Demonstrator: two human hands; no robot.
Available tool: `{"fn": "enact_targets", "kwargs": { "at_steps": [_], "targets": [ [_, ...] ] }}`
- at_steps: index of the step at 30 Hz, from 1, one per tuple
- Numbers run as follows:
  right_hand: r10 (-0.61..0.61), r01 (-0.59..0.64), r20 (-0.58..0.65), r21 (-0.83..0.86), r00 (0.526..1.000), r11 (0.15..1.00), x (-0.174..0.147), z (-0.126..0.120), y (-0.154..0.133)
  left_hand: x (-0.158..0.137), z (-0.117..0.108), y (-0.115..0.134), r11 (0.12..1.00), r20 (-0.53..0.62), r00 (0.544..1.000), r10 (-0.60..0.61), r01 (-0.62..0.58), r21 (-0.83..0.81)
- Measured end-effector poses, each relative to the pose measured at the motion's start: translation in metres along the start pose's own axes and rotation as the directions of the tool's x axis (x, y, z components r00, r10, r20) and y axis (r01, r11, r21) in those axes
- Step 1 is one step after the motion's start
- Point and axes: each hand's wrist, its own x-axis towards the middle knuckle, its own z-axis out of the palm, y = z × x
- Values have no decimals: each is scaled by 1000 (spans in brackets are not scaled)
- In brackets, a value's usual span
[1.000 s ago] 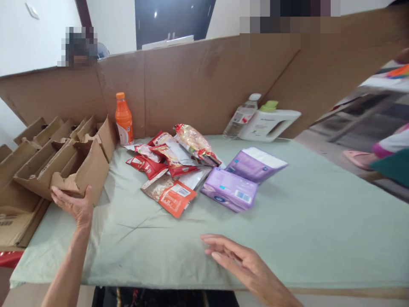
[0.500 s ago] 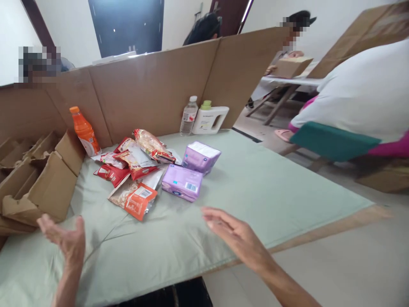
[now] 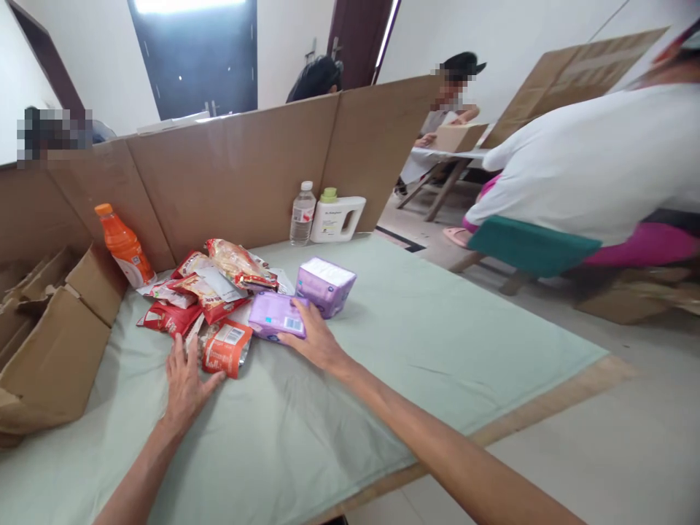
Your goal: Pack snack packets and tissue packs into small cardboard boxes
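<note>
My right hand (image 3: 316, 337) grips the right end of a purple tissue pack (image 3: 270, 315), thumb on the near side and fingers over the top. A second purple tissue pack (image 3: 328, 281) stands just behind it. With fingers spread, my left hand (image 3: 186, 383) rests at the left edge of an orange snack pouch (image 3: 227, 351); whether it presses on the pouch I cannot tell. Behind the pouch lies a heap of red snack bags (image 3: 211, 295), with a clear-fronted bag (image 3: 235, 261) on top.
A cardboard box with dividers (image 3: 60, 350) stands at the left, an orange drink bottle (image 3: 125, 246) behind it. A water bottle (image 3: 302, 215) and a white jug (image 3: 337, 217) stand against the cardboard screen (image 3: 230, 168). A person in white (image 3: 590, 160) sits at the right.
My right hand has moved forward and left onto the nearer tissue pack. My left hand has come right, from beside the box to the orange pouch. The camera view has shifted slightly.
</note>
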Motion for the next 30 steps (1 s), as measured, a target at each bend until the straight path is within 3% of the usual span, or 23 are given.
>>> {"fn": "enact_targets", "kwargs": {
  "at_steps": [4, 8, 15, 19, 23, 27, 30],
  "targets": [
    [-7, 4, -75, -36, 997, 999, 25, 24, 2, 30, 10, 9, 998, -12, 999, -53, 53, 43],
    [-42, 34, -163, -46, 986, 998, 36, 40, 9, 41, 17, 12, 996, -13, 998, -57, 58, 65],
    [-94, 74, -234, -94, 968, 993, 37, 47, 24, 40, 29, -1, 997, -84, 996, 4, 3, 81],
    [-126, 88, -268, -149, 955, 985, 35, 47, 15, 42, 30, -1, 999, -143, 990, 17, -10, 50],
    [-186, 130, -296, -201, 937, 971, 19, 24, -4, 25, 24, 11, 994, -177, 982, 61, -43, 104],
    [-265, 145, -409, -301, 873, 942, 20, -33, 1, -21, 16, 26, 938, -52, 950, 309, -295, 182],
    [-63, -44, -450, -224, 891, 974, 41, -68, 20, -62, 11, 37, 851, 86, 866, 492, -499, 163]
  ]
}}
